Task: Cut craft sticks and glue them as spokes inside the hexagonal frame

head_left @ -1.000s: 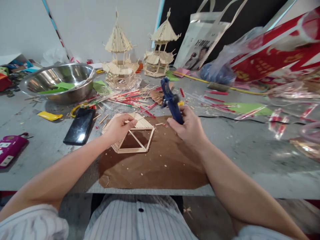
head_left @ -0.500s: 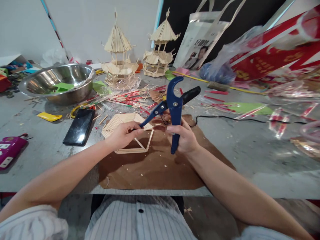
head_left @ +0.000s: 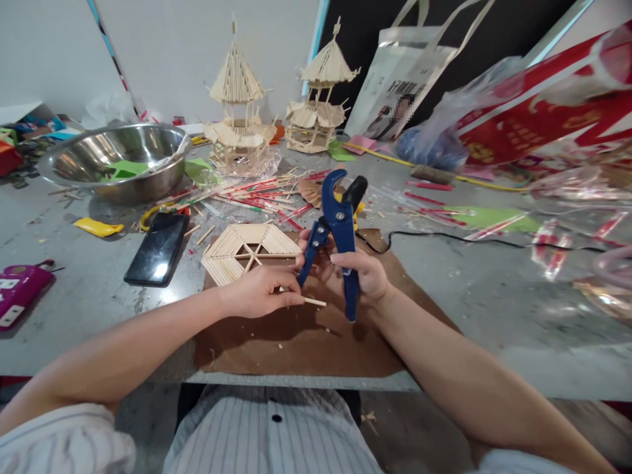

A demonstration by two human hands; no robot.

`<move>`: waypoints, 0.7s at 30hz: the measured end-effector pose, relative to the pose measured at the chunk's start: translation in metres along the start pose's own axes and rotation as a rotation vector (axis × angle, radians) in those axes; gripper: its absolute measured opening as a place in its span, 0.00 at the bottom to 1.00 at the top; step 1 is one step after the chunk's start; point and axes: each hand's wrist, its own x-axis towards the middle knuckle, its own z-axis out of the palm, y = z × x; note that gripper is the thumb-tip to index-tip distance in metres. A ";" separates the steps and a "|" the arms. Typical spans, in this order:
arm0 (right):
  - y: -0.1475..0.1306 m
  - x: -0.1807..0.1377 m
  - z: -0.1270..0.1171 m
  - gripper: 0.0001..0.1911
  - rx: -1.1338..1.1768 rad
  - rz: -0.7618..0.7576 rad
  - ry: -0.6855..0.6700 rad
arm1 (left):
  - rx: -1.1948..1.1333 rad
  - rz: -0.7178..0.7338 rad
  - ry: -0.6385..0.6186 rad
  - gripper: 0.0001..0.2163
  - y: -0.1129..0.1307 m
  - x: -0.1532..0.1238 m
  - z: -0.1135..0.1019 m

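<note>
Thin wooden stick (head_left: 312, 301) between left hand's (head_left: 261, 297) fingertips, beside cutter (head_left: 338, 232).

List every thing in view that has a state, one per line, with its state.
blue cutter: held upright, handles spread.
right hand: closed around the blue cutter's handle.
left hand: pinching a thin wooden stick.
hexagonal stick panel: flat on the brown paper, partly filled.
phone: screen dark, lying flat.
steel bowl: upright, green paper inside.
two stick pagodas: standing upright.
</note>
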 end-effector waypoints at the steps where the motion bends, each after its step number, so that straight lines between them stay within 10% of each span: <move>1: -0.002 -0.001 0.000 0.21 0.029 -0.020 0.008 | 0.005 0.008 0.004 0.09 -0.001 0.000 -0.001; 6: -0.012 -0.001 -0.006 0.13 0.020 -0.121 0.170 | 0.059 -0.092 0.250 0.11 -0.004 0.000 -0.012; 11: 0.001 0.002 -0.006 0.14 -0.471 -0.219 0.447 | 0.086 -0.183 0.579 0.11 -0.003 -0.002 -0.021; 21: 0.024 0.004 0.006 0.28 -1.062 -0.261 0.368 | -0.075 -0.116 0.635 0.11 -0.004 0.000 -0.019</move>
